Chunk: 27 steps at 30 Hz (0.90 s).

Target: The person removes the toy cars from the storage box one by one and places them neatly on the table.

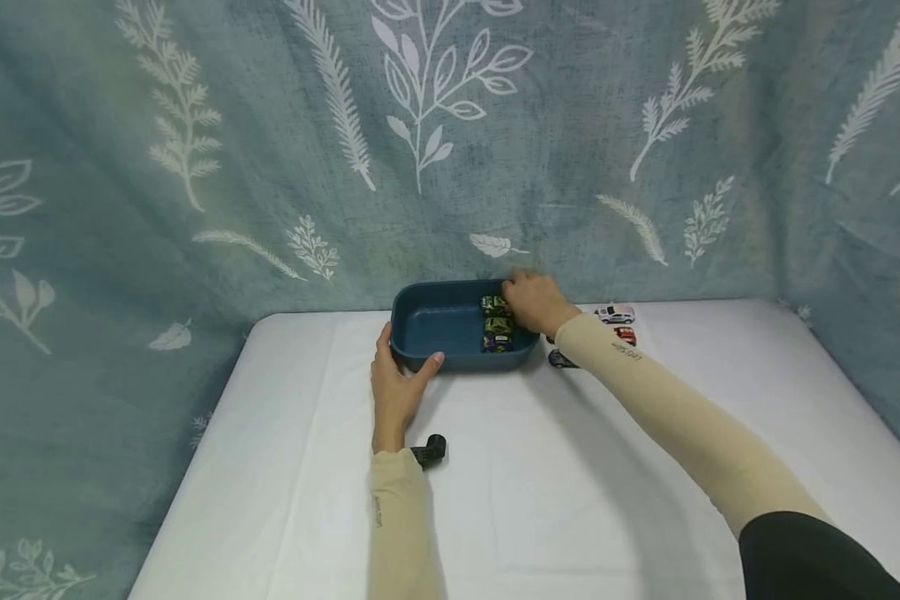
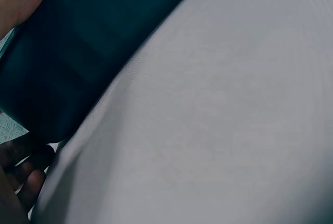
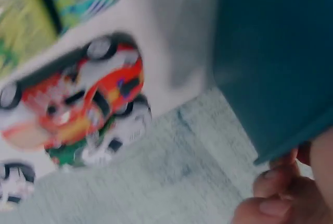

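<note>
A dark blue bin (image 1: 435, 360) stands at the table's back edge. Inside its right half, green and purple toy cars (image 1: 498, 325) sit in a column. My left hand (image 1: 399, 383) grips the bin's front left corner, thumb (image 2: 23, 6) at the rim and fingers around the side. My right hand (image 1: 537, 302) reaches over the back right corner; in the right wrist view its curled fingers (image 3: 276, 174) are right at the rim. I cannot tell whether they pinch anything. Beside the bin, under the right forearm, is a red toy car (image 3: 99, 96).
Right of the bin are a white toy car (image 1: 617, 313) and a dark toy car (image 1: 562, 359), partly covered by the sleeve. A leaf-patterned curtain (image 1: 450, 217) hangs behind the white table (image 1: 525, 500). A black device (image 1: 431, 450) shows at the left wrist.
</note>
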Tool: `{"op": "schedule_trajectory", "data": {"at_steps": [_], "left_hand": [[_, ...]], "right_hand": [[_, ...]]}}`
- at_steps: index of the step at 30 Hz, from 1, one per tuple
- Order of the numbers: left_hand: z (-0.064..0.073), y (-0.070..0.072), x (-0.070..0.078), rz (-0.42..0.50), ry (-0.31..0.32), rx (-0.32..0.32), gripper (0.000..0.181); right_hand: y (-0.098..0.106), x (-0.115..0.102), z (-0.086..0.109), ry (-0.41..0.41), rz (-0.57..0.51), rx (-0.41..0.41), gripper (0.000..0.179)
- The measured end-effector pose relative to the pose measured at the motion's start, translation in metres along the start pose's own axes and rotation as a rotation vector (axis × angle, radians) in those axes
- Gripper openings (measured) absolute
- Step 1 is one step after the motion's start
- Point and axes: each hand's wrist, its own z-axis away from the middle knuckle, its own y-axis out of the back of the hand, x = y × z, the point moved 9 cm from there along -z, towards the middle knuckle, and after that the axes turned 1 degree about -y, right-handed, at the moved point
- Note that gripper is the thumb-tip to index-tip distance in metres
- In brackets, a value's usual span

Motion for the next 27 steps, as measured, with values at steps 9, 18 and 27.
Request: {"op": "schedule_trajectory", "data": {"at_steps": [9, 18, 27], "left_hand": [[0.005, -0.005, -0.001, 0.006, 0.014, 0.000, 0.103], [0.004, -0.005, 0.001, 0.005, -0.002, 0.006, 0.102], [0.001, -0.002, 0.003, 0.012, -0.002, -0.001, 0.103]], "right_hand": [[0.047, -0.001, 0.027, 0.048, -0.021, 0.154, 0.019], [0.074, 0.058, 0.063, -0.039, -0.064, 0.055, 0.019], [0.061, 0.144, 0.093, -0.159, -0.025, -0.071, 0.018]]}}
